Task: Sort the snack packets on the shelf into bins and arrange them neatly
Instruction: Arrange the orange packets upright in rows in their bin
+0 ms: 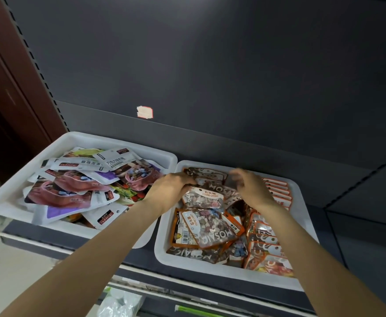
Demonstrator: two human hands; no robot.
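Note:
Two white bins stand side by side on a dark shelf. The left bin [9, 191] holds a loose heap of white, purple and pink snack packets [77, 186]. The right bin [302, 193] holds brown stone candy packets [202, 197] in its middle and a row of orange packets [265, 243] along its right side. My left hand [171, 187] reaches over the right bin's far left part, its curled fingers on a brown packet [199, 173]. My right hand [250, 186] is blurred and grips a brown packet's edge [229, 183] near the back.
The shelf's dark back panel [210, 76] rises behind the bins, with a torn red-edged label [145, 112] on it. A brown post [9, 76] stands at the left. Below the shelf's front edge lie clear bags [118, 303] and a green strip [194, 311].

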